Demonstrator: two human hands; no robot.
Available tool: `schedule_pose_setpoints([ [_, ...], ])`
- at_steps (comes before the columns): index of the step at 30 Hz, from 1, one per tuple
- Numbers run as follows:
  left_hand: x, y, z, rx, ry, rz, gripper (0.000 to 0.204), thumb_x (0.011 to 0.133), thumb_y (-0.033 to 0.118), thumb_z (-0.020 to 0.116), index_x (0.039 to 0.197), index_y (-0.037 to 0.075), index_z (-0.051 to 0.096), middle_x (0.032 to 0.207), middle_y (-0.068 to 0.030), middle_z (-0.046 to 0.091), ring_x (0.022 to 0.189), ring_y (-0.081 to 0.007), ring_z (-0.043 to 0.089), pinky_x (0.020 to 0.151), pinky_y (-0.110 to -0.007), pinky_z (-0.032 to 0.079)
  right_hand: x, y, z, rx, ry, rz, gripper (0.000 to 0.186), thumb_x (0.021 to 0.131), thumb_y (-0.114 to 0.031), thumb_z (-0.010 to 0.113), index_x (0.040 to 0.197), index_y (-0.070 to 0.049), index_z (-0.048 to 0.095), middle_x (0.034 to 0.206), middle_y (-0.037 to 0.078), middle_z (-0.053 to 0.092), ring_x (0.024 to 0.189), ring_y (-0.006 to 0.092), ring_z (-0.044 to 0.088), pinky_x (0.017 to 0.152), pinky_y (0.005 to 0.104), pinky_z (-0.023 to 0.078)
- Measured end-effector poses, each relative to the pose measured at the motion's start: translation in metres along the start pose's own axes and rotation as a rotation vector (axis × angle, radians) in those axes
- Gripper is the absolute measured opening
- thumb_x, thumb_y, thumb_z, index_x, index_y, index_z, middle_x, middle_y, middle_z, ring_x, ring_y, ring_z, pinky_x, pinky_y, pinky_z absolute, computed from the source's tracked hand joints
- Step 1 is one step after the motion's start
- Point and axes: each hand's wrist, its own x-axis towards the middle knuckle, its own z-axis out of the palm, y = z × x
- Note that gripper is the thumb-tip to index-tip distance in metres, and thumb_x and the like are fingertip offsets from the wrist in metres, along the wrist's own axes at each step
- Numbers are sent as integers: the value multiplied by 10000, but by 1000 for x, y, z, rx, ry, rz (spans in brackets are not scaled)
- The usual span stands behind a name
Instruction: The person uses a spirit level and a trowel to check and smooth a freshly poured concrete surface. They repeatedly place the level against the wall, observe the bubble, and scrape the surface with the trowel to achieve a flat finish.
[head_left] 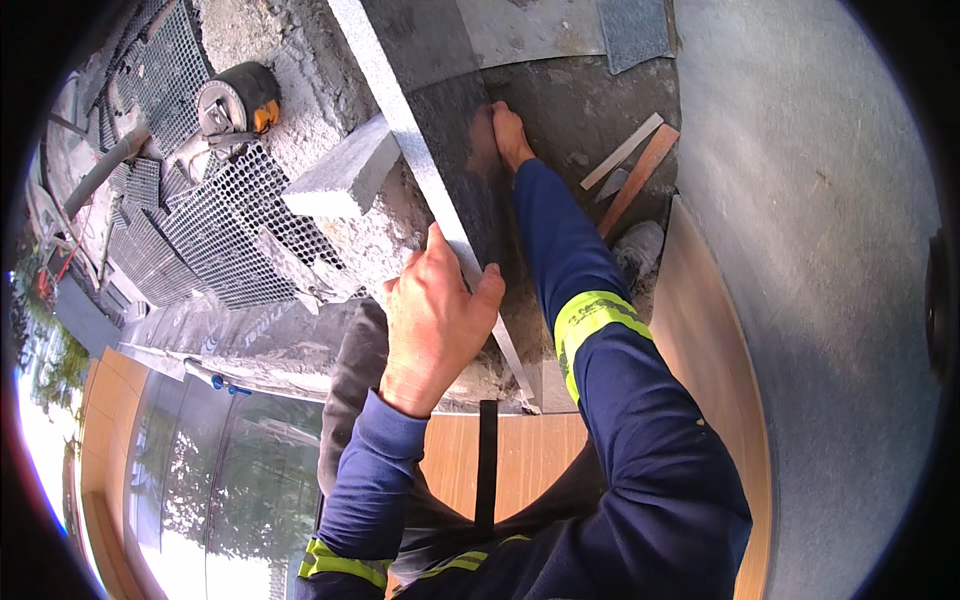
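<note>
A long stone slab (440, 200) stands on edge before me, its pale cut edge up and its dark polished face toward the right. My left hand (440, 305) is closed over the top edge, thumb on the polished side and fingers on the other. My right hand (508, 137) reaches down to the polished face farther along, where its reflection shows. Its fingers are mostly hidden, so their grip is unclear. A grey stone block (345, 178) sits against the slab's left side, ahead of my left hand.
Left lie a tape measure (238, 102), black perforated mesh (245, 225) and rough mortar (385, 225). Two wooden strips (640, 180) lie right of my right hand, near a grey cloth-like lump (640, 245). A smooth grey wall (830, 220) rises at right; wood panelling (700, 330) runs below it.
</note>
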Motion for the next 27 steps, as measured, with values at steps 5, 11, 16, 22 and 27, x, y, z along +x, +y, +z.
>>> schedule_pose_setpoints([
  [5, 4, 14, -26, -97, 66, -22, 423, 816, 366, 823, 895, -15, 655, 702, -175, 678, 713, -342, 727, 666, -433, 563, 30, 30, 3, 39, -34, 0, 691, 1024, -457, 406, 1271, 147, 633, 1341, 306, 649, 1272, 397, 610, 1051, 434, 446],
  [11, 1, -2, -77, -217, 457, -120, 364, 777, 237, 798, 932, 11, 559, 758, -66, 515, 622, -187, 467, 576, -362, 430, 52, 42, 0, 148, -52, 46, 626, 1047, -445, 414, 1225, 106, 653, 1237, 243, 683, 1157, 342, 644, 980, 430, 494],
  [16, 4, 0, -55, -231, 556, -10, 1256, 691, 393, 955, 1594, -35, 194, 1407, -266, 395, 1189, -354, 506, 1021, -489, 458, 12, 9, 4, 250, -106, 95, 523, 1064, -400, 434, 1194, 50, 668, 1139, 185, 699, 1022, 292, 661, 935, 415, 515],
  [22, 28, -17, -28, -125, 608, 107, 1529, 572, 543, 1003, 1607, -70, 59, 1589, -384, 198, 1471, -523, 258, 1220, -582, 263, 18, 15, 3, 192, -73, 64, 659, 1037, -412, 436, 1370, 144, 558, 1366, 260, 641, 1235, 349, 618, 1018, 434, 470],
  [27, 44, -17, -13, -9, 469, 61, 1432, 598, 580, 981, 1558, -101, 166, 1526, -388, 244, 1432, -506, 259, 1220, -600, 232, 32, 21, 4, 220, -11, 116, 634, 1025, -397, 439, 1327, 137, 602, 1327, 281, 659, 1203, 375, 639, 998, 437, 479],
])
